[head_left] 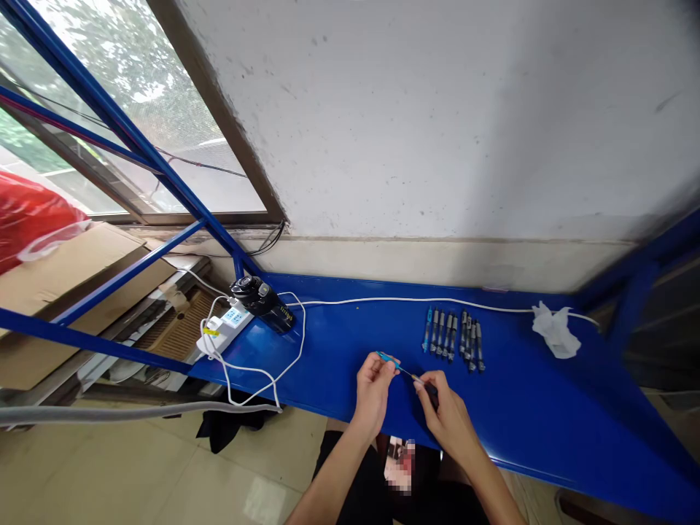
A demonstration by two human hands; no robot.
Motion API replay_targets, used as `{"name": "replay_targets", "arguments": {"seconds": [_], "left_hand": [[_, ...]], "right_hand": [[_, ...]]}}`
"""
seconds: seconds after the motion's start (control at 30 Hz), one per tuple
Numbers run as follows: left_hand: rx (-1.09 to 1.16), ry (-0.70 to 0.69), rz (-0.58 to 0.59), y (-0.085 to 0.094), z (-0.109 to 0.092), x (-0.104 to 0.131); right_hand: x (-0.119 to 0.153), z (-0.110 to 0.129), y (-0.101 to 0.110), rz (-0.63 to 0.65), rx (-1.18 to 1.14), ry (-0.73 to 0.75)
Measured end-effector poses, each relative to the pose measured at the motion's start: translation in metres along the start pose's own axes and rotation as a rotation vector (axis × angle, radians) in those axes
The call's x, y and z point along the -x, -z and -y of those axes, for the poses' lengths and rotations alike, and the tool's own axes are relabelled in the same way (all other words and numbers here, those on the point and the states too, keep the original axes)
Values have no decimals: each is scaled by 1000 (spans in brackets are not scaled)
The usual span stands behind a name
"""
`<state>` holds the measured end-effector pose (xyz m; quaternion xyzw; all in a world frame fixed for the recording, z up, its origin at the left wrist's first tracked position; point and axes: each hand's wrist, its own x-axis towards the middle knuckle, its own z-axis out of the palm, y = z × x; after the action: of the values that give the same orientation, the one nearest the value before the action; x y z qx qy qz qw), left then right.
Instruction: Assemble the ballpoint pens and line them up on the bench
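Note:
Above the blue tabletop, my left hand (372, 394) pinches a light-blue pen part (388, 359) between thumb and fingers. A thin refill-like rod (406, 372) runs from it down toward my right hand (448, 419). That hand is closed around a dark pen barrel (432, 394), mostly hidden by the fingers. The rod's end meets the barrel's pale tip, though I cannot tell how far it goes in. Behind my right hand several dark pens (451, 335) lie side by side, with one blue pen (427, 329) at the left of the row.
Crumpled white tissue (555, 332) lies on the right of the blue table (339, 335). On the left are a black bottle (265, 302), a white power strip (224, 328) and a looping white cable (300, 343). Blue frame bars (186, 197) rise beside the window.

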<state>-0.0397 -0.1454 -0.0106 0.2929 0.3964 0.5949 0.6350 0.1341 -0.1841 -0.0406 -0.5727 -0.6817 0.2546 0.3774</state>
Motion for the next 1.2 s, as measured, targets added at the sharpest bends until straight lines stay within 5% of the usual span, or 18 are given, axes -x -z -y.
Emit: {"name": "replay_targets", "arguments": {"seconds": [0.6, 0.77, 1.2], "left_hand": [[91, 18, 29, 0, -4, 2], [168, 20, -62, 4, -4, 0], [186, 35, -95, 3, -5, 0]], "right_hand": [[-4, 7, 2, -175, 256, 126], [-7, 6, 2, -261, 239, 88], [-7, 3, 1, -248, 227, 78]]}}
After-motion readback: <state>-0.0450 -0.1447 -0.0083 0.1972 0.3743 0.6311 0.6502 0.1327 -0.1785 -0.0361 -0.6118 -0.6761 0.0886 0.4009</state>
